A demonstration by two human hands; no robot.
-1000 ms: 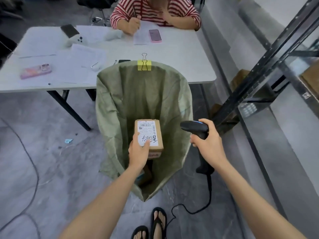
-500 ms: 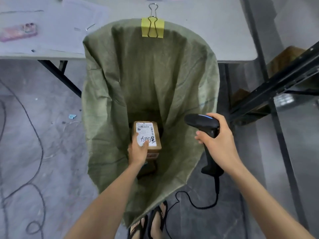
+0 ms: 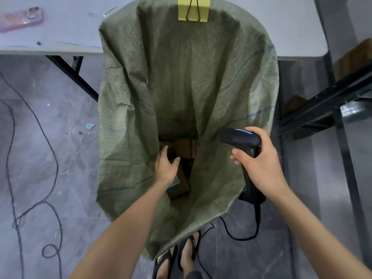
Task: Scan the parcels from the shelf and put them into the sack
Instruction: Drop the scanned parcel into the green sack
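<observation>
The green woven sack (image 3: 231,81) hangs open from a yellow binder clip (image 3: 193,11) at the table edge. My left hand (image 3: 166,167) reaches down inside the sack with its fingers spread and holds nothing. Brown cardboard parcels (image 3: 185,150) lie in the dark bottom of the sack just beyond my fingertips, and another parcel (image 3: 180,186) with a blue mark lies beside my wrist. My right hand (image 3: 259,160) grips the black corded barcode scanner (image 3: 239,137) over the sack's right rim.
A white table (image 3: 298,27) stands behind the sack, with a pink phone (image 3: 22,19) at its left. A black metal shelf frame (image 3: 326,109) holding cardboard boxes (image 3: 354,57) rises at the right. Loose cables (image 3: 24,208) trail over the grey floor at left. My sandalled feet (image 3: 181,258) stand under the sack.
My left hand lowered the labelled parcel into the sack and let it go; the hand is now empty. The view has tilted down and closer. My right hand kept the scanner.
</observation>
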